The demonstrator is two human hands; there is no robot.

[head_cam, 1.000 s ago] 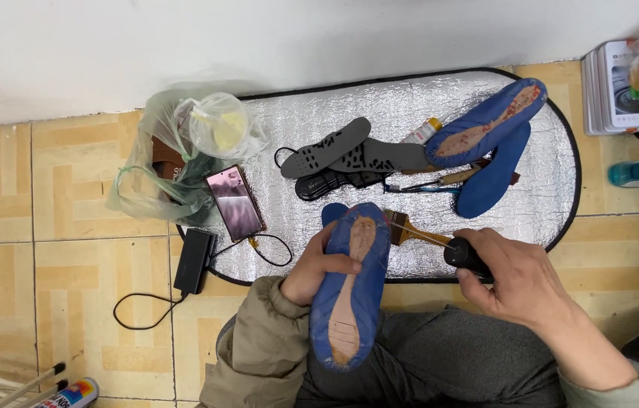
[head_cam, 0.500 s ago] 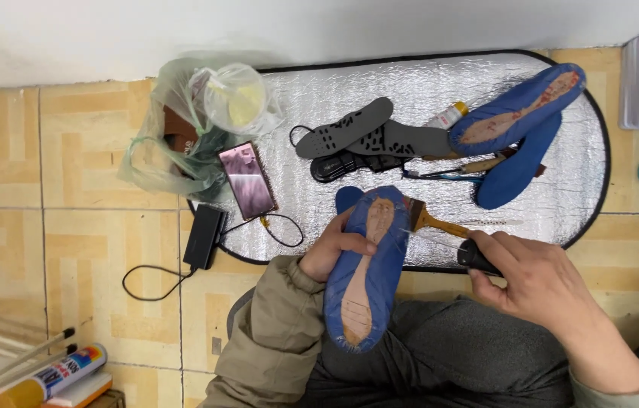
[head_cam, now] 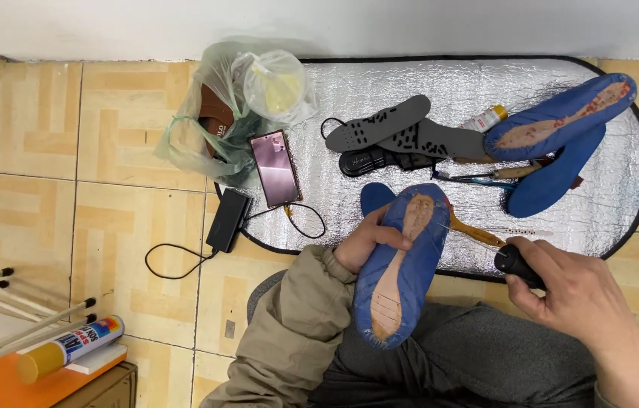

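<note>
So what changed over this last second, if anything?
Little. The right hand, gripping the black-handled awl, drew back slightly from the blue insole, which tipped a bit further upright in the left hand. Nothing was picked up or let go. The phone, the black insoles and the other blue insoles lie as before on the silver mat.

blue insole (head_cam: 402,272) with tan centre; silver quilted mat (head_cam: 410,91); black power bank (head_cam: 228,221); beige patterned floor tiles (head_cam: 55,136).
</note>
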